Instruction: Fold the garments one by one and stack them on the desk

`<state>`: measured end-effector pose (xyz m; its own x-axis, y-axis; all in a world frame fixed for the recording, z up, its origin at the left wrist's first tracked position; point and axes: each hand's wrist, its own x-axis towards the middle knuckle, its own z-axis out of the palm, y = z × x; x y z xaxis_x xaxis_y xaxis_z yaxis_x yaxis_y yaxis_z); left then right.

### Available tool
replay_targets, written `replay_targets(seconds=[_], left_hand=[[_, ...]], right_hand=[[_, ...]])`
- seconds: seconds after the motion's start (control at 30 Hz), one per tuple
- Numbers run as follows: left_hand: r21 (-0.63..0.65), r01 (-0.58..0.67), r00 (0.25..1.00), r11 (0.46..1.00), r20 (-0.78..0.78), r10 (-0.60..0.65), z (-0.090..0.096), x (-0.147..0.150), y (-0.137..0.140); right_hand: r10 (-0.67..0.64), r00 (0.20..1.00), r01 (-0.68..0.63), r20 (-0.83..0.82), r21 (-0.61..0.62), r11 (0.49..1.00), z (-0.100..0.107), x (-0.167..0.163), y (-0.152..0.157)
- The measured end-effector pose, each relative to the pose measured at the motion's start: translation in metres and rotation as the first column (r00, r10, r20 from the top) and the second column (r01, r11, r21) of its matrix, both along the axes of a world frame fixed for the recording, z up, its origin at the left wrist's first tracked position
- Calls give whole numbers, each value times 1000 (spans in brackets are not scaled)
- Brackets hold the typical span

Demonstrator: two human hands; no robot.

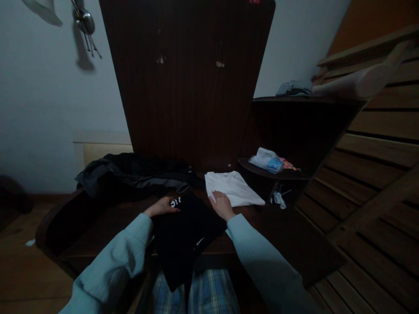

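Note:
A black garment with small white print (188, 226) lies on the dark wooden desk, and its lower end hangs over the front edge toward my knees. My left hand (163, 206) is at its upper left corner, thumb and fingers closed on the cloth beside a white logo. My right hand (222, 206) has its fingers stretched out and rests at the near left corner of a folded white shirt (237, 187). The right wrist is close to the black garment's right side. Whether the right fingertips also touch the black cloth I cannot tell.
Dark crumpled clothing (131, 176) is heaped at the back left of the desk (88, 235). A corner shelf (294, 175) at right bears a plastic packet (266, 160). Folded cloth (295, 87) lies on the upper shelf. Wooden slats (386, 152) stand at far right.

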<state>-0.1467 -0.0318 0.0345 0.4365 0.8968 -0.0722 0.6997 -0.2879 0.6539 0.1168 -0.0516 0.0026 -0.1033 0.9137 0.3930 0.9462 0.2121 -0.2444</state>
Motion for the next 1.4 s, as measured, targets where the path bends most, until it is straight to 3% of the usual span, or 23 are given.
replay_targets(seconds=[0.07,0.13,0.23,0.3,0.33,0.43,0.57,0.63,0.7,0.77,0.83,0.93,1.0,1.07,1.17,1.27,1.33,1.4], left_hand=[[35,11,999,999,43,-13,7,1,-8],[97,50,992,994,112,-61,15,3,-19],[112,67,973,991,210,-90,25,1,-31],[79,18,956,997,291,-40,25,-2,-34],[53,-16,943,998,333,-2,23,-5,-35],[-59,-99,893,993,435,115,15,-14,-36],[-173,-184,841,968,481,246,0,-22,-41],[-189,-251,811,949,495,313,-7,-22,-49],[-223,-284,776,933,518,360,-12,-21,-61],[-309,-218,786,926,506,354,-11,-21,-77],[-434,-15,880,901,423,219,-5,-24,-93],[-513,233,951,826,297,-84,10,-34,-107],[-404,183,964,896,254,-83,18,-41,-105],[-190,-5,973,982,226,49,22,-47,-96],[104,-200,968,974,172,180,23,-47,-77],[159,-254,967,954,67,247,18,-37,-60],[132,-278,960,951,10,279,12,-26,-51],[99,-292,956,951,-9,294,7,-15,-42]], right_hand=[[70,983,-66,-172,32,997,0,2,2],[144,892,-132,-429,59,990,3,3,2],[156,597,-291,-787,-31,956,12,5,-5],[83,436,-461,-896,-143,875,17,7,-14],[47,407,-529,-912,-194,826,19,7,-19],[4,476,-604,-880,-323,728,20,5,-32],[82,671,-583,-737,-456,672,24,-4,-30],[198,788,-521,-583,-459,719,35,-11,-21],[283,883,-430,-376,-402,808,52,-20,-9],[304,935,-348,-183,-307,886,70,-34,4],[324,945,-325,-42,-194,925,84,-52,14],[408,912,-407,43,-30,913,93,-76,15],[423,906,-423,19,37,905,92,-80,6],[364,930,-362,-47,47,931,87,-71,-6],[210,967,-222,-143,-72,972,74,-35,-29],[27,979,-77,-201,-247,966,56,7,-53],[-97,930,-66,-354,-420,905,44,27,-70],[-263,772,-140,-579,-559,817,36,36,-87]])
